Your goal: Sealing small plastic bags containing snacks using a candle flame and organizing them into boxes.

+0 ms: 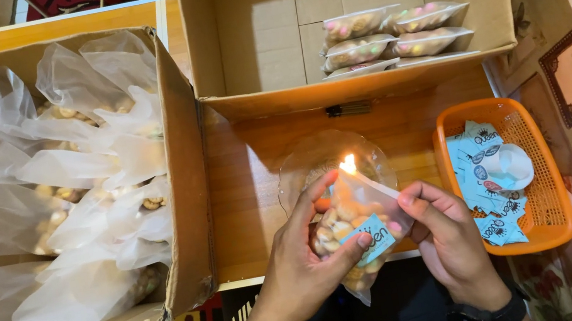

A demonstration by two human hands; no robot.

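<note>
Clear snack bag [354, 228] at flame [348, 165] | left hand [303, 263] clasps it | right hand [446, 234] pinches its edge

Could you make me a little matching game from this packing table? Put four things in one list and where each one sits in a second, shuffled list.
Things:
1. Sealed snack packets
2. Open snack bags
3. Blue paper labels
4. Small flame

Places:
A. in the orange basket
B. in the left cardboard box
C. at the edge of the bag held by the left hand and right hand
D. stacked in the far cardboard box

Pairs: 1-D, 2-B, 3-A, 4-C
</note>
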